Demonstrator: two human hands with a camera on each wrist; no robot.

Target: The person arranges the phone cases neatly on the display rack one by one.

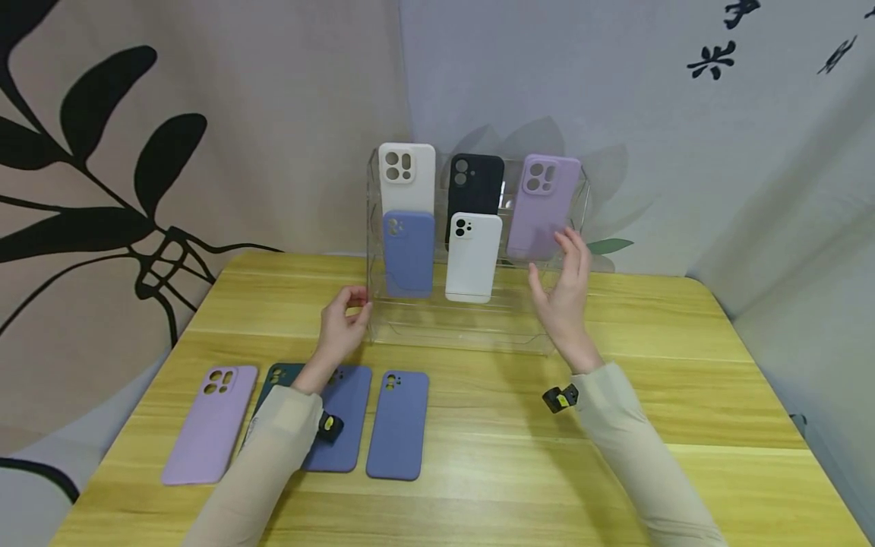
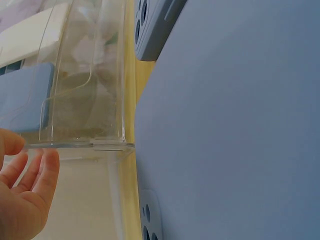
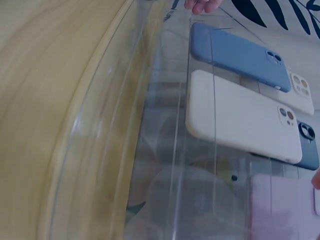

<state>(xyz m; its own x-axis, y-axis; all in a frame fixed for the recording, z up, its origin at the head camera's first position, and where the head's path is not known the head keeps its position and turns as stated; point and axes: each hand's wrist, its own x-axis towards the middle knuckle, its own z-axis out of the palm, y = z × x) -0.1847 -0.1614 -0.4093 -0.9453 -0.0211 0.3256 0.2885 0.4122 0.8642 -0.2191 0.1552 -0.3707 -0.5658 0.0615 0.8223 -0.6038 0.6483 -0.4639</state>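
Note:
A clear acrylic display stand (image 1: 472,327) holds several phone cases in tiers. My left hand (image 1: 345,323) grips the stand's left side panel, thumb on one face and fingers on the other, as the left wrist view shows (image 2: 27,192). My right hand (image 1: 567,292) is at the stand's right, fingers extended and fingertips at the lower edge of a light purple phone case (image 1: 544,201). That case leans on the upper tier beside a black case (image 1: 475,182) and a white case (image 1: 417,190). Lower stand a blue case (image 1: 409,258) and a second white case (image 1: 473,258).
On the wooden table (image 1: 615,471) lie another light purple case (image 1: 208,433), a dark green case (image 1: 283,374) partly under the left forearm, and two blue cases (image 1: 352,425), (image 1: 398,433). A patterned curtain (image 1: 294,114) hangs behind the stand.

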